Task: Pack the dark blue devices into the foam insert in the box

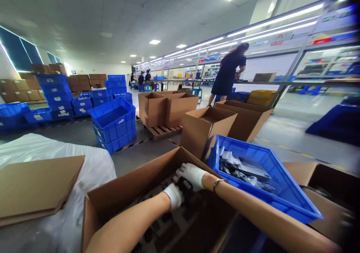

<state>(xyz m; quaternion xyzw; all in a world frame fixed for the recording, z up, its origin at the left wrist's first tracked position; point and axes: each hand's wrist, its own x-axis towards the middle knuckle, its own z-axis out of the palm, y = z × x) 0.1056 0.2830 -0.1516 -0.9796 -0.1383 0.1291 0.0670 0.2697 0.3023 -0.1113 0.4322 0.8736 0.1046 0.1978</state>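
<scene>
Both my hands wear white gloves and reach down into an open cardboard box [118, 196] right in front of me. My left hand [173, 196] and my right hand [191, 175] sit close together on a dark object [186, 187] among black parts packed in the box. The grip itself is partly hidden by the gloves. A bracelet circles my right wrist. Just right of the box, a blue plastic crate [281, 200] holds bagged dark parts [242, 170].
A flat cardboard sheet [33, 187] lies on white plastic wrap [92, 170] at left. Open cardboard boxes [208, 127] and stacked blue crates [114, 123] stand on the floor ahead. A person [229, 74] stands at a long workbench at right; others sit far back.
</scene>
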